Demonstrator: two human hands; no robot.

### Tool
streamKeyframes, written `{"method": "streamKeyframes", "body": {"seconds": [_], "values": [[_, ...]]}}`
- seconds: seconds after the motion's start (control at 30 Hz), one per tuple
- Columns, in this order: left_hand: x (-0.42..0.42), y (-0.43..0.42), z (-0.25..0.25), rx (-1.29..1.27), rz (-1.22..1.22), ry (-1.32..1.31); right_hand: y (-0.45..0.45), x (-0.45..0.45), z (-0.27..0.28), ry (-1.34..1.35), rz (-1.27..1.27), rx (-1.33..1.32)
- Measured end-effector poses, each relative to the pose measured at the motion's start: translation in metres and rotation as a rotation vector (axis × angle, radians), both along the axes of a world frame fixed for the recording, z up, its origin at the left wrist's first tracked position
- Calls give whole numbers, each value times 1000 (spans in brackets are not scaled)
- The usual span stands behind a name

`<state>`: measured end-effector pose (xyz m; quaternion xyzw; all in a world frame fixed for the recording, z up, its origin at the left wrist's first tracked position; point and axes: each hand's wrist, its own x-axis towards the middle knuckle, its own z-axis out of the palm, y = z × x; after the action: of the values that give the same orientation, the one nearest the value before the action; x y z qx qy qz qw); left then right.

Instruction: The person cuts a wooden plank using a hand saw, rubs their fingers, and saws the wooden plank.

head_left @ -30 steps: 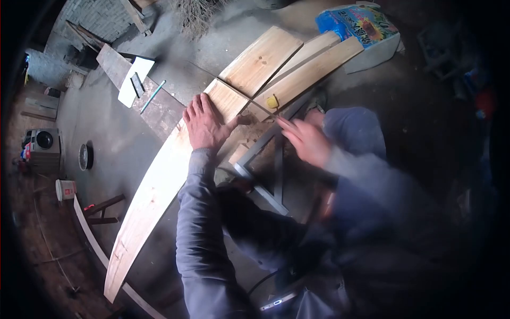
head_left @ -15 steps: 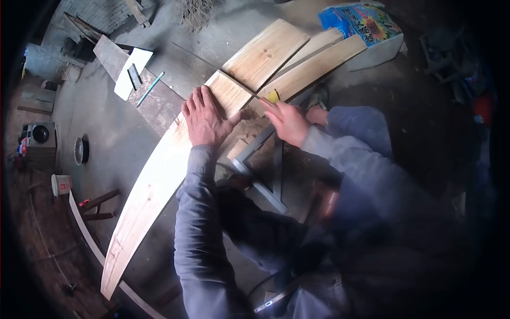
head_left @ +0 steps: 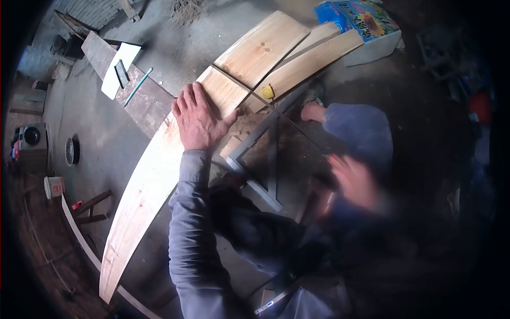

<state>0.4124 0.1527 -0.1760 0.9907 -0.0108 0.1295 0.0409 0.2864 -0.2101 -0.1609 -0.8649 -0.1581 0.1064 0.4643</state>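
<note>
My left hand lies flat with spread fingers on a long pale wooden board that curves to a narrow end at lower left. Across this board, just beyond my fingers, runs the thin dark blade of a saw. Its near end slants down toward my right hand, which is blurred, its fingers curled at the saw's end; the handle itself does not show. On the far side of the blade lies a wide board section with dark knots. A yellow tape measure rests on a narrower plank beside it.
A grey metal frame stands under the boards. A dark plank bears a white sheet and a teal stick. A blue printed package sits at upper right, a round basin on the floor at left.
My right hand has drawn back down and to the right, away from the board, and more of the saw blade shows on the near side. My left hand stays on the board.
</note>
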Motion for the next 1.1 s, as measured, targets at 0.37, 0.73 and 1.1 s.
{"method": "streamKeyframes", "body": {"seconds": [0.37, 0.73, 1.1], "values": [[-1, -1, 0, -27, -13, -22, 78, 80, -42, -188, -39, 75], [1, 1, -1, -3, -14, -24, 6, -2, -12, -12, -26, 57], [-2, 0, -1, 8, -15, -35, 60, 55, -33, -281, -45, 211]]}}
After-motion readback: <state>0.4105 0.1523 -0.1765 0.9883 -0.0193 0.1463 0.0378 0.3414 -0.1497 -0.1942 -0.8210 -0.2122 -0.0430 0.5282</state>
